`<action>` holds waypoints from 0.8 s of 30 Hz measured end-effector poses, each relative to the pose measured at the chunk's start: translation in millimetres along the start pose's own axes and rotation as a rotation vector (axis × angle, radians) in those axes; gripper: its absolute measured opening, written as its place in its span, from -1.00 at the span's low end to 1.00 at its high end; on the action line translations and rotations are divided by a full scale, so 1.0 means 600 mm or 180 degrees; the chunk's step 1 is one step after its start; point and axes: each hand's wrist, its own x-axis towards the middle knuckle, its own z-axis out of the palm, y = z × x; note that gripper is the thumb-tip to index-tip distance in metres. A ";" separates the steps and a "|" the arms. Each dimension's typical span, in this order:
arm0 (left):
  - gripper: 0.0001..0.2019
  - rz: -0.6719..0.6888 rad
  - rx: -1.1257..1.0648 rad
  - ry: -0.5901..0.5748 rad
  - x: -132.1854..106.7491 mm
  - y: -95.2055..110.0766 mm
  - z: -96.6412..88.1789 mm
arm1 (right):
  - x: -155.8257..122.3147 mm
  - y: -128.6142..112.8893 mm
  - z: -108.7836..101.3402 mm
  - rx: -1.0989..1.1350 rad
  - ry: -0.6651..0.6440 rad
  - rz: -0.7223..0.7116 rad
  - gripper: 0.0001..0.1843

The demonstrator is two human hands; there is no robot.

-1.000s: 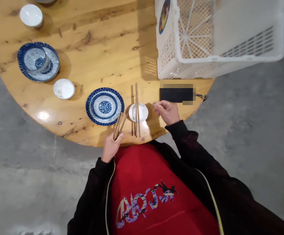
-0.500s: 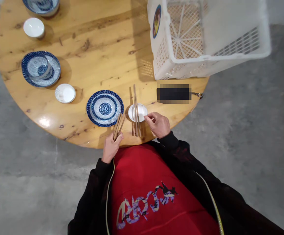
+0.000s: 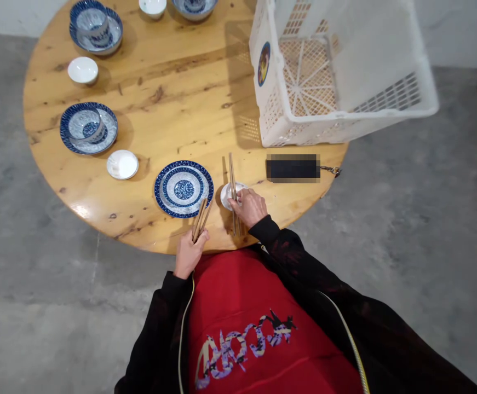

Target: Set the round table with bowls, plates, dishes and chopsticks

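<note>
At the near edge of the round, varnished wooden tabletop [image 3: 180, 120], the left hand [image 3: 189, 251] grasps a bundle of brown wooden chopsticks [image 3: 200, 219], tips directed away from the body. The bundle's tips overlap, in view, the lower right rim of a round plate with concentric blue-and-white bands [image 3: 184, 189]; contact cannot be determined. To the right of the plate, a pair of slender brown wooden chopsticks [image 3: 232, 169] lies across a small, round white bowl [image 3: 225, 197]. The right hand [image 3: 252, 208] is positioned over this bowl, thumb and fingers bent at the pair; whether the grip is closed cannot be told. A white, perforated plastic crate [image 3: 275, 123] stands beyond, with a dark rectangular object, pixelated [image 3: 293, 168], between crate and right hand.
</note>
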 end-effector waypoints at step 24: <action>-0.74 0.0010 -0.0023 -0.0036 0.013 -0.003 -0.006 | 0.009 0.004 0.013 -0.0015 -0.0091 -0.0087 -0.73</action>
